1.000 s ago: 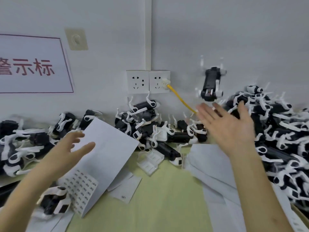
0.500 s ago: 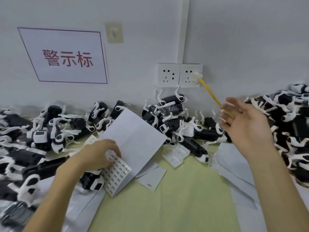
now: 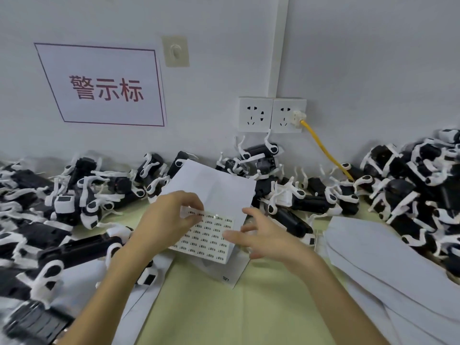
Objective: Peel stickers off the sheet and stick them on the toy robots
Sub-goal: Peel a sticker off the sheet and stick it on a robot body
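– Green table nearest, a bare strip between the forearms. Hand states?
– Entry, left hand: fingers curled, thumb and fingertips pinching the upper left edge of the sheet. Entry, right hand: fingers loosely spread, holding nothing, forefinger at the sheet's right edge. Contact is blurred, cannot tell.
– Sheet position?
– Between the two hands, over a paper scrap. Rows of small printed stickers face up. A larger blank paper stands behind it, leaning on the robots.
– Robots?
– Black and white, heaped. One robot lies just under the left wrist. The left pile runs to the frame edge, the middle pile sits against the wall, and the right pile is highest. A white stack lies in front of the right pile.
– Wall?
– Twin sockets, with a yellow cable plugged into the right one and dropping into the robots. Sign with red characters at left, a plate just beside it.
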`<state>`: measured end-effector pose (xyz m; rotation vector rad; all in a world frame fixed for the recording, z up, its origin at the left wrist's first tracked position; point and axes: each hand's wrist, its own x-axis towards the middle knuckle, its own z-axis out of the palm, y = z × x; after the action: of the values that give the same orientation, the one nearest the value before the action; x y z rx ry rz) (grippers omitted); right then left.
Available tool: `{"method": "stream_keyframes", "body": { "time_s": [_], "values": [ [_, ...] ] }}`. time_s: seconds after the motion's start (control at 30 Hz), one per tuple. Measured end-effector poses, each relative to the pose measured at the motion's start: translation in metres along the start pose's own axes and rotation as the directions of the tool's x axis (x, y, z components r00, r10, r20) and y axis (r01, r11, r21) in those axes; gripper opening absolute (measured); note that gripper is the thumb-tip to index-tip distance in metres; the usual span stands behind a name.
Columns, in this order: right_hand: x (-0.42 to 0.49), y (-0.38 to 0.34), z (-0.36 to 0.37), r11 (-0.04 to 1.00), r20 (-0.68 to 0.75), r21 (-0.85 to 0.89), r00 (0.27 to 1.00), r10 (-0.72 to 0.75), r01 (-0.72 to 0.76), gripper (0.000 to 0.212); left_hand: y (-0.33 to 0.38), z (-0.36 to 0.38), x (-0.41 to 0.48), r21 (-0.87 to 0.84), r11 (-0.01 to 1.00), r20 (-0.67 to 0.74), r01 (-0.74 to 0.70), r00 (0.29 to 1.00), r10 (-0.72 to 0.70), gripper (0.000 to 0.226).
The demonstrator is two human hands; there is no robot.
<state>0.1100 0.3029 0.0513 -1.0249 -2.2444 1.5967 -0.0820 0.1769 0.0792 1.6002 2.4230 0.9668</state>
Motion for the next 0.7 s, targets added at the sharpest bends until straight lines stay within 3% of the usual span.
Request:
{"method": "stream_keyframes", "body": {
  "time_s": [0.07, 0.2, 0.33, 0.43, 0.53, 0.6, 0.7],
  "values": [
    [0.002, 0.0, 0.004, 0.999, -0.039, -0.012, 0.999, -0.033, 0.033, 0.086, 0.003, 0.0, 0.0, -0.018, 1.0, -0.055, 0.02, 0.998, -0.021, 0.03],
    [0.001, -0.002, 0.009, 0.965, -0.143, 0.256, 0.989, -0.023, 0.059, 0.072, 0.01, -0.001, 0.0, -0.114, 0.993, -0.147, 0.039, 0.988, -0.056, 0.029],
    [-0.002, -0.013, 0.01, 0.916, -0.316, 0.353, 0.946, -0.076, 0.192, 0.067, 0.026, 0.0, -0.004, -0.174, 0.985, -0.245, 0.006, 0.968, -0.049, 0.019],
    [-0.011, -0.027, 0.003, 0.826, -0.245, 0.458, 0.94, -0.238, 0.328, 0.049, 0.036, -0.001, -0.006, -0.228, 0.973, -0.255, -0.032, 0.966, -0.028, 0.02],
    [-0.02, -0.035, 0.005, 0.813, -0.204, 0.375, 0.895, -0.397, 0.446, 0.05, 0.043, 0.0, -0.008, -0.294, 0.953, -0.256, -0.066, 0.967, -0.012, 0.021],
    [-0.023, -0.039, 0.006, 0.802, -0.275, 0.269, 0.841, -0.466, 0.533, 0.056, 0.05, -0.002, -0.012, -0.333, 0.931, -0.405, -0.148, 0.914, 0.001, 0.023],
    [-0.031, -0.046, -0.001, 0.716, -0.415, 0.203, 0.721, -0.555, 0.668, 0.056, 0.064, -0.015, -0.023, -0.349, 0.852, -0.691, -0.391, 0.722, 0.049, 0.017]
  ]
}}
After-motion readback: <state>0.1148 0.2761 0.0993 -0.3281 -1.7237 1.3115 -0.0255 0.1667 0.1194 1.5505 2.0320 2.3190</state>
